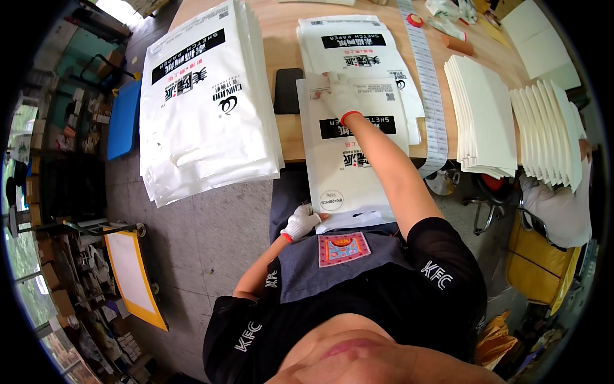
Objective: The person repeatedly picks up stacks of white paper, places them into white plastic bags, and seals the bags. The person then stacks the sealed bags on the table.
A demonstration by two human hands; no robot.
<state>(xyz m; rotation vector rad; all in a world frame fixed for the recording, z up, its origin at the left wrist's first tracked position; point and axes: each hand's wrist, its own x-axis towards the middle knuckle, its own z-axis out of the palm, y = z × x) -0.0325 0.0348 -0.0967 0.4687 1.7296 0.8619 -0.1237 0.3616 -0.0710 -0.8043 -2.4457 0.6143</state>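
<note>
A clear plastic bag (325, 171) filled with white paper, printed with black panels, lies in front of me. Its far part rests on the table and its near end hangs over the edge toward my lap. My right hand (340, 95), in a white glove with bare fingertips and a red cuff, lies on the bag's far end with its fingers apart. At the near left corner, my left hand (302, 222), gloved the same way, pinches the bag beside its loose handle flap (355, 221). Beyond, similar filled bags (348, 56) lie stacked.
A tall stack of filled bags (208, 128) overhangs the table's left edge. A black phone (288, 91) lies beside it. Right of me are a measuring strip (430, 96), stacks of white sheets (483, 115) and fanned sheets (543, 134). Another person (559, 208) sits at far right.
</note>
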